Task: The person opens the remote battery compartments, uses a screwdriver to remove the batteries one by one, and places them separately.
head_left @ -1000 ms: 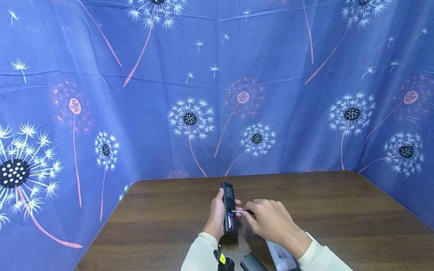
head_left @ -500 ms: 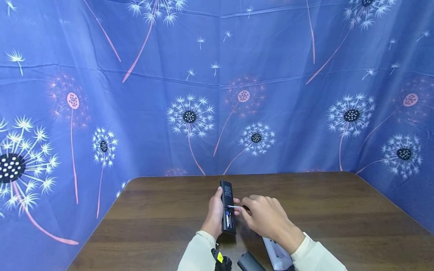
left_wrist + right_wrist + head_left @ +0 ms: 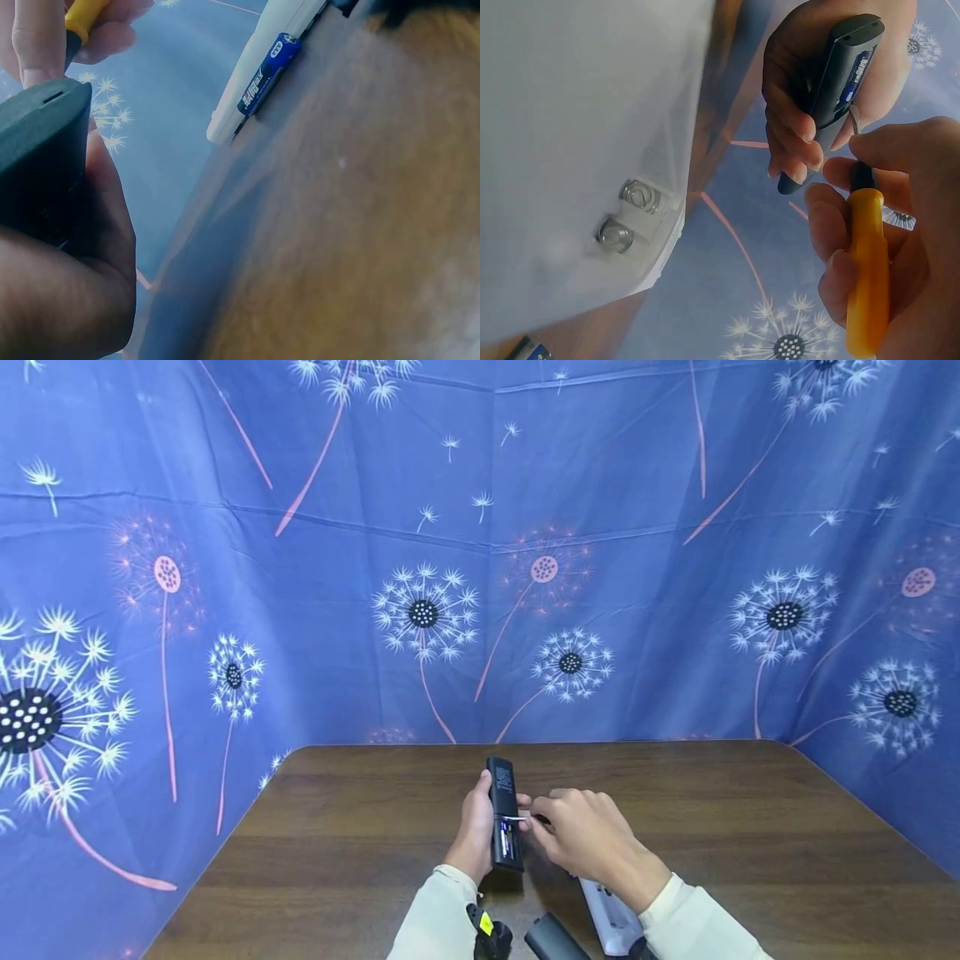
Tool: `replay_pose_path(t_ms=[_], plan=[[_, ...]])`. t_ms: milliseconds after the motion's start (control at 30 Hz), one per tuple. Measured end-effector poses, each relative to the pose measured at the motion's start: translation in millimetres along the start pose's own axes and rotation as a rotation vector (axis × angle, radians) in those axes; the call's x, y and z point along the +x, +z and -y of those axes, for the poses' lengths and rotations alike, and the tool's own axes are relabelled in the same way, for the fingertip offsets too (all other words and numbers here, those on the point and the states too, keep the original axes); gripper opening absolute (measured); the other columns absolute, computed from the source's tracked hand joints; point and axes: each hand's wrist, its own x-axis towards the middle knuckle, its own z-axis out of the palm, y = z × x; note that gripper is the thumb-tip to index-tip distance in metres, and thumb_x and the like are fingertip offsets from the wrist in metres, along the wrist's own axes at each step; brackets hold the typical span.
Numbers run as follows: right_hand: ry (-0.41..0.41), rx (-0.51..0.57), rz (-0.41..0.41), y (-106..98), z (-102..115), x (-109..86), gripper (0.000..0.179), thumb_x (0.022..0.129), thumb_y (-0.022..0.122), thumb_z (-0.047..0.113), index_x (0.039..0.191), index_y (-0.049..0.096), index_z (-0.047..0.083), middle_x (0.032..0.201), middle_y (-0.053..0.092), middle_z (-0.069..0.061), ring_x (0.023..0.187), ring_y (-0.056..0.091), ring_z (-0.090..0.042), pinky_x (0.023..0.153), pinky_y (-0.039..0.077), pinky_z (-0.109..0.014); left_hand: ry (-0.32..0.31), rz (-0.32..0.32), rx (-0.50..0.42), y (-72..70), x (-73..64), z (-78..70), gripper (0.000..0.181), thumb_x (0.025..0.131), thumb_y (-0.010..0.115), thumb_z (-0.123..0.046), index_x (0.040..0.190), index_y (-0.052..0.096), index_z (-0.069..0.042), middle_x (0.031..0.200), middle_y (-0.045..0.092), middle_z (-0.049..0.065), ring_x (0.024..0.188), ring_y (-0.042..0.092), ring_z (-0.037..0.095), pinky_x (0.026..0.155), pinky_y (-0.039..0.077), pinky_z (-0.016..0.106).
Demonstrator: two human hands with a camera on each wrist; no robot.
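Note:
My left hand [image 3: 474,827] grips a black remote control [image 3: 501,785] with its back turned up, thumb along its left edge. Its battery compartment lies uncovered, with a blue-and-silver battery [image 3: 506,840] inside. In my right hand [image 3: 592,837] is a screwdriver, its yellow handle [image 3: 868,277] and black collar plain in the right wrist view. The thin metal shaft [image 3: 514,818] reaches across to the upper end of the compartment, by the battery's end. From the left wrist, the remote's end [image 3: 45,124] hides the compartment.
Below my right forearm lies a whitish plastic casing [image 3: 611,917] with coiled battery springs [image 3: 640,195]. A loose blue AAA battery [image 3: 268,73] rests against it. A dark grey rounded object [image 3: 555,938] and a black item with a yellow label [image 3: 491,933] are near the front edge.
The screwdriver's shaft has shifted slightly at the compartment's upper end. Both hands keep their hold, and the head view has moved a little.

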Motion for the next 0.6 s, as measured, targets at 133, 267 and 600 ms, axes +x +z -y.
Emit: replay_pose_path(t_ms=[133, 267, 600], plan=[[-0.010, 0.004, 0.005, -0.1, 0.3, 0.4, 0.019, 0.089, 0.074, 0.033, 0.073, 0.068, 0.023, 0.060, 0.043, 0.014, 0.048, 0.040, -0.006, 0.041, 0.030, -0.027, -0.003, -0.005, -0.011, 1.0, -2.1, 0.1, 0.070, 0.108, 0.019, -0.049, 0.144, 0.032, 0.010, 0.104, 0.063, 0.019, 0.068, 0.059, 0.017, 0.057, 0.050, 0.023], [-0.023, 0.008, 0.013, -1.1, 0.3, -0.1, 0.017, 0.089, 0.075, 0.032, 0.075, 0.071, 0.022, 0.061, 0.044, 0.014, 0.048, 0.037, -0.004, 0.041, 0.029, -0.026, -0.032, 0.015, -0.029, 0.5, -2.0, 1.7, 0.073, 0.108, 0.018, -0.050, 0.143, 0.034, 0.012, 0.100, 0.062, 0.017, 0.070, 0.057, 0.017, 0.060, 0.050, 0.023], [-0.059, 0.008, 0.010, -2.1, 0.1, 2.8, 0.016, 0.088, 0.075, 0.029, 0.075, 0.070, 0.023, 0.060, 0.041, 0.014, 0.047, 0.035, -0.002, 0.041, 0.029, -0.024, -0.027, 0.004, -0.020, -2.2, -2.7, -1.8, 0.072, 0.108, 0.019, -0.051, 0.149, 0.030, 0.008, 0.111, 0.064, 0.020, 0.077, 0.063, 0.019, 0.062, 0.053, 0.024]])
